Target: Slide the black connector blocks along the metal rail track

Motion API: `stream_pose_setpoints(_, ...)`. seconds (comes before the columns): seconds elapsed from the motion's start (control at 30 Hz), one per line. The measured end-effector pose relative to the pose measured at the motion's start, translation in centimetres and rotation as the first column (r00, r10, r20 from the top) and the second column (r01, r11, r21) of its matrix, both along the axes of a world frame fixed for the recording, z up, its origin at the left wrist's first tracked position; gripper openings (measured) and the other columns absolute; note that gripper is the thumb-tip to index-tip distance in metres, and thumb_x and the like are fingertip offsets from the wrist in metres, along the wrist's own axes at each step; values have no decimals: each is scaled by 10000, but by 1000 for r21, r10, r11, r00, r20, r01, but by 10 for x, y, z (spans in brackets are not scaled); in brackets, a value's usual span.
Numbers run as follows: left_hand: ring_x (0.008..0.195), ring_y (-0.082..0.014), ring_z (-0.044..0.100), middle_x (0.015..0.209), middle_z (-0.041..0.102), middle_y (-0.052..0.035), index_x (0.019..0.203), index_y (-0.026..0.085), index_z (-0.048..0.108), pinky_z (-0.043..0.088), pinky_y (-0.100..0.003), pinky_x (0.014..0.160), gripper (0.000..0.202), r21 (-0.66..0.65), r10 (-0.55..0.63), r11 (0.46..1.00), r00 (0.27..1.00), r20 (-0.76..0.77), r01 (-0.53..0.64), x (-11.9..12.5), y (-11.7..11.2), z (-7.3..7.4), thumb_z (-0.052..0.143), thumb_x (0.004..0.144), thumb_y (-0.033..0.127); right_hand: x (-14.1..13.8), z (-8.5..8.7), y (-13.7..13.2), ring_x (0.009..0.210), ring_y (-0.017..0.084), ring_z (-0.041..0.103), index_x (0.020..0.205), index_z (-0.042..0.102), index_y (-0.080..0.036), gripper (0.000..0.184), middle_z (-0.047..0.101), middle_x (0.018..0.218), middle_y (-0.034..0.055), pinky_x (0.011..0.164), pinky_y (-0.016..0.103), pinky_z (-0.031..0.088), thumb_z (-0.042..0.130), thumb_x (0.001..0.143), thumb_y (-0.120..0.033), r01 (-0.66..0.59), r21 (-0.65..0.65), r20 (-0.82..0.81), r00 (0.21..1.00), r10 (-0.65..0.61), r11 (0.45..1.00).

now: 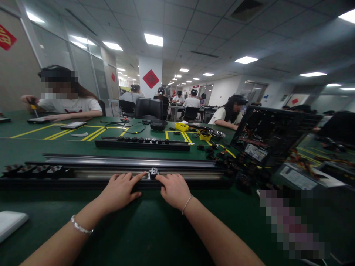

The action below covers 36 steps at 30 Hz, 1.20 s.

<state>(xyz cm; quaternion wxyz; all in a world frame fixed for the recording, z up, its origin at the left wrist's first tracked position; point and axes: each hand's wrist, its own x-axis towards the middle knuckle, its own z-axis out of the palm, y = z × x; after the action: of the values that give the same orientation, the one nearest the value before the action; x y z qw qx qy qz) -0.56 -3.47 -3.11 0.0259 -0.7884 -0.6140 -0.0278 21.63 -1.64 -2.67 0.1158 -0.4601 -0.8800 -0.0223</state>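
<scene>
A long black rail (194, 182) with a metallic inner channel lies across the green table in front of me. In its channel sits a small black part with a silver top (153, 172). My left hand (122, 190) rests on the rail with fingers stretched, its index fingertip just left of the part and its thumb apart. From the other side my right hand (173, 189) touches or nearly touches the part with its index finger, the other fingers lying over the rail. Several similar small parts (41, 170) stand in the rail's left end.
Behind lie another long rail (133, 162) and a shorter rail with small parts (142, 145). An open computer case (273, 133) stands at the right, near a power supply unit (298, 177) and dark loose parts. Yellow trays (181, 126) sit farther back. A co-worker (70, 101) sits at far left.
</scene>
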Motion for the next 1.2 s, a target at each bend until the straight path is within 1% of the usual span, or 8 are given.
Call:
stream_pose_setpoints(0.17, 1084, -277, 513, 1146, 585, -70, 1404, 380, 233, 288, -469, 950, 658, -1, -2, 1000, 1000, -3, 2, 0, 1, -1, 437, 790, 498, 4, 0, 2, 911, 194, 541, 1226, 488, -339, 409, 627, 963, 33, 842, 339, 327, 427, 828, -270, 5, -6, -4, 1000, -5, 1000)
stream_pose_setpoints(0.37, 1079, -269, 516, 1113, 596, -68, 1405, 382, 230, 282, -474, 961, 647, -11, -6, 1000, 1000, 8, 6, -1, 1, 0, 429, 799, 496, 8, 1, 3, 927, 194, 542, 1234, 480, -342, 412, 628, 993, 31, 854, 343, 333, 434, 829, -285, 2, -30, -8, 1000, -2, 1000)
stream_pose_setpoints(0.63, 1102, -268, 505, 1152, 586, -64, 1401, 393, 231, 278, -476, 964, 648, -19, 6, 1000, 1000, 15, -6, -2, 2, -1, 433, 795, 497, 10, 4, 3, 928, 190, 554, 1232, 482, -341, 412, 631, 981, 31, 849, 336, 338, 433, 828, -279, 14, -51, 13, 1000, -14, 999)
stream_pose_setpoints(0.7, 1099, -265, 509, 1155, 586, -62, 1396, 390, 249, 276, -472, 965, 633, -17, 9, 1000, 1000, 21, -8, -1, 2, -1, 428, 798, 492, 12, 4, 3, 933, 188, 555, 1236, 479, -339, 411, 632, 985, 31, 855, 338, 336, 429, 832, -281, 21, -64, 20, 1000, -20, 998)
stream_pose_setpoints(0.9, 1056, -256, 533, 1107, 611, -58, 1343, 371, 375, 290, -466, 940, 527, 22, 38, 999, 998, 43, -39, 0, 3, -3, 377, 826, 473, 21, 8, 3, 946, 190, 558, 1255, 469, -332, 422, 635, 994, 37, 852, 334, 339, 415, 840, -283, 34, -90, 49, 998, -30, 995)
stream_pose_setpoints(1.07, 1060, -261, 529, 1105, 610, -63, 1338, 362, 384, 309, -468, 919, 521, 22, 22, 999, 999, 46, -23, -1, 3, -4, 374, 830, 476, 23, 9, 4, 939, 187, 557, 1254, 471, -322, 420, 637, 983, 39, 846, 329, 338, 404, 841, -276, 24, -96, 54, 998, -19, 995)
stream_pose_setpoints(1.13, 1057, -260, 526, 1113, 601, -68, 1342, 348, 380, 314, -476, 918, 528, 49, 9, 999, 999, 38, -11, -1, 2, -6, 390, 825, 458, 23, 8, 4, 931, 189, 562, 1248, 475, -321, 419, 639, 980, 40, 838, 330, 343, 407, 837, -272, 18, -82, 47, 999, -14, 996)
stream_pose_setpoints(1.2, 1095, -271, 502, 1163, 577, -83, 1337, 327, 393, 310, -494, 931, 540, 99, 6, 995, 1000, 24, -8, 0, 1, -8, 420, 810, 439, 23, 7, 4, 925, 191, 566, 1249, 473, -321, 423, 642, 978, 40, 830, 331, 348, 411, 833, -273, 15, -75, 44, 999, -12, 997)
